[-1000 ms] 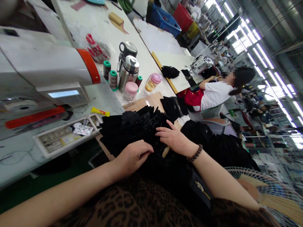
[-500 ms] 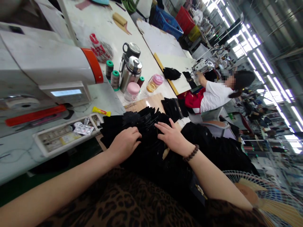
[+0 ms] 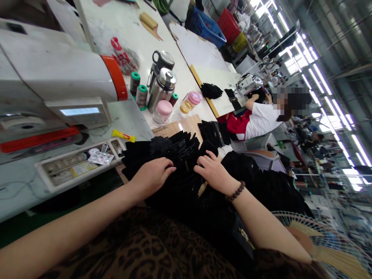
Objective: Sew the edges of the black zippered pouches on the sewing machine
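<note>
While both hands rest on the fanned black fabric pieces point(image 3: 177, 149) mid-worktop point(image 3: 136, 122), sewing machine point(image 3: 58, 77) at 10 o'clock: left hand point(image 3: 152, 176) curled, grip unclear; right hand point(image 3: 213, 172) flat, grip open. Pieces look light, soft and likely to slide apart, so best pinched at an edge.

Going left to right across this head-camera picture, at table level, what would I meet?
White sewing machine with orange band, small yellow tool, shiny steel flask, pink-lidded amber jar, person in white shirt.
</note>
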